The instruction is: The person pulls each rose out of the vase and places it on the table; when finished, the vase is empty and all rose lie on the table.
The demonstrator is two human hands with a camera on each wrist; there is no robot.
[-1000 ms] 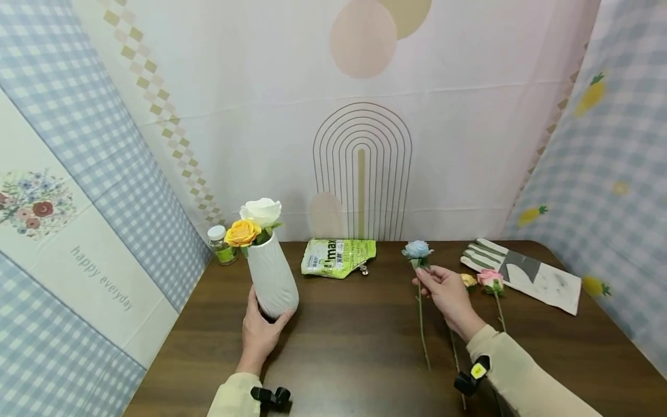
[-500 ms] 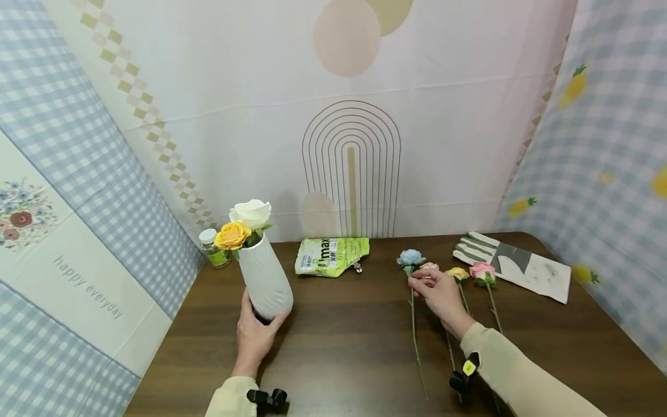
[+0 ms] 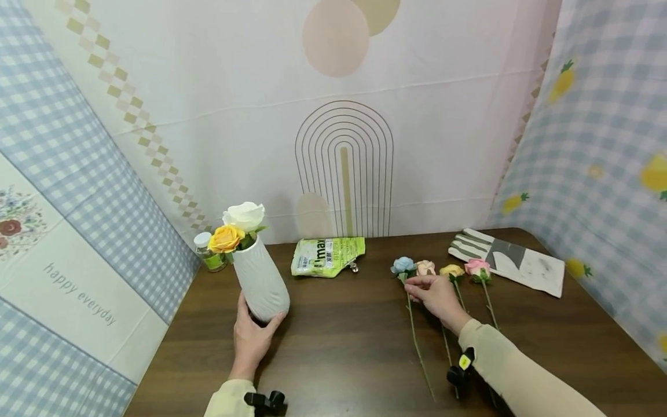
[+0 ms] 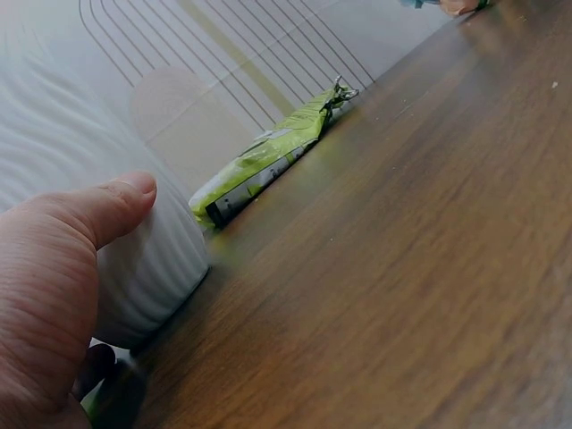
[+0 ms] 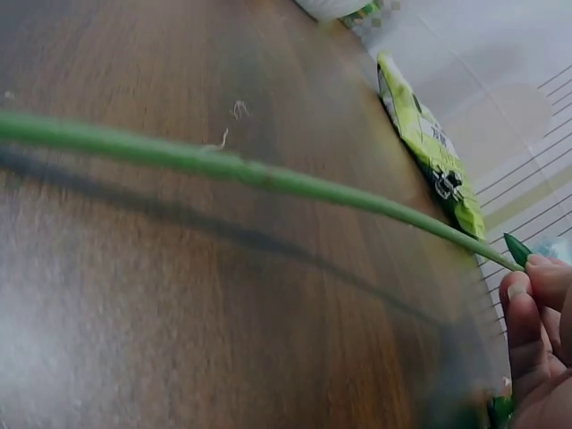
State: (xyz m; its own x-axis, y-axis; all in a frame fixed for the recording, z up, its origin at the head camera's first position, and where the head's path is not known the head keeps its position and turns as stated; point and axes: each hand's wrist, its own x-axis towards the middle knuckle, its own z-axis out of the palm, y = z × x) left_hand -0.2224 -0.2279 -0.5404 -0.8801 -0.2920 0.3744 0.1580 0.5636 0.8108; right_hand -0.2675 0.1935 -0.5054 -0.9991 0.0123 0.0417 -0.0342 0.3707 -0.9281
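Observation:
My left hand (image 3: 252, 341) grips the lower part of a white ribbed vase (image 3: 260, 281), which leans to the left. A white rose (image 3: 245, 215) and a yellow-orange rose (image 3: 226, 238) stand in its mouth. In the left wrist view, the thumb lies along the side of the vase (image 4: 152, 277). My right hand (image 3: 435, 298) pinches the stem of a blue rose (image 3: 403, 265) just under the bloom. That green stem (image 5: 268, 176) runs close over the table in the right wrist view, its shadow beside it.
Right of the blue rose lie a peach rose (image 3: 425, 267), a yellow rose (image 3: 451, 271) and a pink rose (image 3: 477, 267). A glove (image 3: 513, 259) lies behind them. A green pouch (image 3: 328, 257) and a small white-lidded jar (image 3: 209, 252) stand toward the back of the table (image 3: 333, 347).
The right hand has brought the blue rose lower and a little left, and the peach rose has come into view beside it. The left hand keeps its grip on the vase.

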